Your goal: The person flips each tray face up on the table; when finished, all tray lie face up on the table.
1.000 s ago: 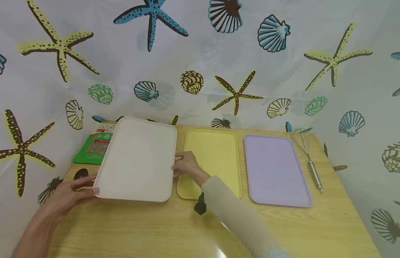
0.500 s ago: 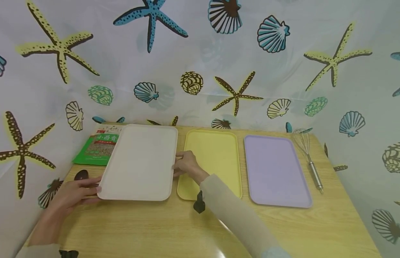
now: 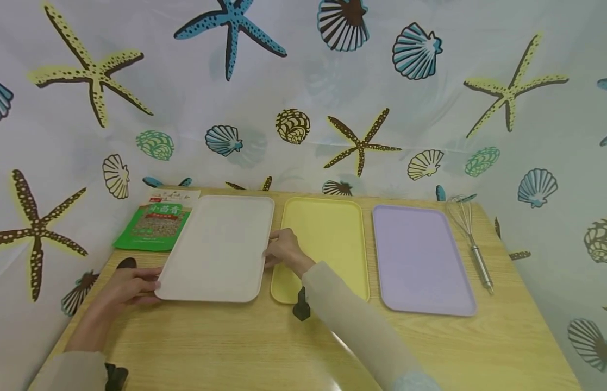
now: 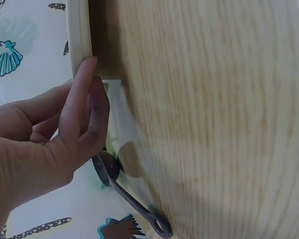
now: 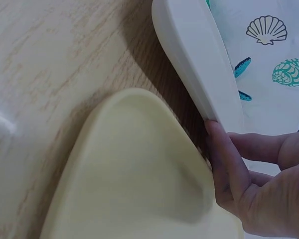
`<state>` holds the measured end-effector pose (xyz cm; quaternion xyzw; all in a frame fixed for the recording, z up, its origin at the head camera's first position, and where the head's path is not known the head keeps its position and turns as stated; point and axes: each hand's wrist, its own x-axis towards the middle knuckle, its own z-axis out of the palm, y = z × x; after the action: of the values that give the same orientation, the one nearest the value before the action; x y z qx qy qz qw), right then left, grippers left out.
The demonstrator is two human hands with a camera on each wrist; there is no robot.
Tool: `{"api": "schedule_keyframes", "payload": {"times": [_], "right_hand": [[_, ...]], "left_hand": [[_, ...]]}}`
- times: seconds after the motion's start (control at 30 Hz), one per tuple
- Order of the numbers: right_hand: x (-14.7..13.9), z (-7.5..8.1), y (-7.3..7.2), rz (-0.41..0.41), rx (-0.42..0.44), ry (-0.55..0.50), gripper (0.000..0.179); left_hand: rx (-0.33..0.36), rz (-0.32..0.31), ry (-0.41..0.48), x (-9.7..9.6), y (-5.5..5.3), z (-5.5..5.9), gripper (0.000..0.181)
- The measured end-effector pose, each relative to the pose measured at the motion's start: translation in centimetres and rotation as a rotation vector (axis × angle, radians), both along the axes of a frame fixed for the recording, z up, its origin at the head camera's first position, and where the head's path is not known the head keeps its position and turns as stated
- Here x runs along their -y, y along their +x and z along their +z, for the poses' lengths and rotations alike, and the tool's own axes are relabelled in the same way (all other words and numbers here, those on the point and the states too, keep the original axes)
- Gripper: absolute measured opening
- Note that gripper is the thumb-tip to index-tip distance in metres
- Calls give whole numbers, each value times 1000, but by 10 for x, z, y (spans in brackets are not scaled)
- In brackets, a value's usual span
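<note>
A white rectangular tray [image 3: 217, 250] is held between both hands at the left of the wooden table. My left hand [image 3: 124, 288] pinches its left edge near the front corner. On the opposite side, my right hand [image 3: 286, 251] grips the right edge, over the left part of a yellow tray [image 3: 330, 233]. Both wrist views show the white tray's rim [image 4: 79, 35] raised a little off the tabletop, with shadow beneath it. Below the left hand in the left wrist view lies a dark measuring spoon [image 4: 132, 196]; the head view shows only its bowl.
A green printed bag [image 3: 154, 225] lies at the back left, its right side partly covered by the white tray. Right of the yellow tray is a purple tray [image 3: 423, 260], then a metal whisk [image 3: 471, 244]. A shell-patterned cloth [image 3: 293, 70] hangs behind the table.
The white tray has come down toward the table and shifted slightly right, uncovering more of the green bag. My left hand moved right with it; my right hand stays nearly in place.
</note>
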<state>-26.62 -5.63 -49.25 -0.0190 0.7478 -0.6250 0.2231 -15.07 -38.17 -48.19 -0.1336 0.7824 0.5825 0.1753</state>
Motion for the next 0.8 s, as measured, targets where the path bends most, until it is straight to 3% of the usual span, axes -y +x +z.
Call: {"api": "schedule_keyframes", "payload": {"times": [0.2,0.47,0.67,0.8], "right_hand": [[5,1,-1,-41,13,37,42],[6,5,1,-32,-25,71,37],[5,6,2,-11,-65,139,12],[5,8,3,-6,-80,185,42]], "left_hand": [[44,39,-6,1,-6,-1,58],[7,31,-5,0,-10,-3,57],[11,67,-44,-5,-10,-2,55],[9,71,-86,-10,-10,-1,53]]}}
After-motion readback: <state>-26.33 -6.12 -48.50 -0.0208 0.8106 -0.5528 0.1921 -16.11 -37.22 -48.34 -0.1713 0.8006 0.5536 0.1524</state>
